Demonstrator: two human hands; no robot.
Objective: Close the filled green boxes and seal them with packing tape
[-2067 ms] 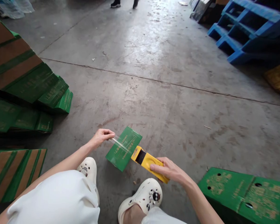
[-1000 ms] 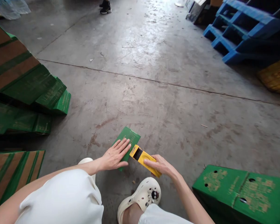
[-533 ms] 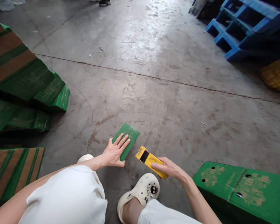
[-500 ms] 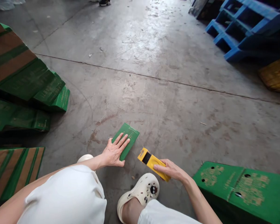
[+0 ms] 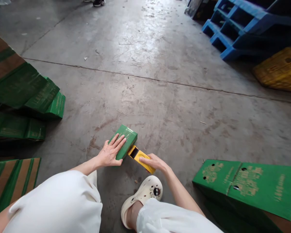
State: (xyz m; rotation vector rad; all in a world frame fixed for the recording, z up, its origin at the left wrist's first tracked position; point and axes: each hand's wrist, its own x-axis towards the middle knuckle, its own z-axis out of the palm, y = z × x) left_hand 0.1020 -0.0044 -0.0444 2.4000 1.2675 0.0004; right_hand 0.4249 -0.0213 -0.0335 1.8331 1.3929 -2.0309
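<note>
A small green box (image 5: 130, 137) rests on the concrete floor in front of my feet. My left hand (image 5: 111, 151) lies flat on top of it, fingers spread. In my right hand (image 5: 152, 161) is a yellow tool (image 5: 142, 159) with a black part near its front, and its tip meets the lower right side of the green box. The fingers under the tool are mostly hidden. A cream clog (image 5: 145, 197) on my foot is just below the tool.
Green and brown cartons (image 5: 19, 84) are stacked at the left, and another green carton (image 5: 252, 184) stands at the lower right. Blue pallets (image 5: 232, 29) and a yellow crate (image 5: 280, 69) are at the upper right. A person's shoe (image 5: 98, 3) shows at the top.
The yellow tool in my right hand has moved left and up against the green box. The box's right side now shows beneath my left hand. The view has shifted slightly.
</note>
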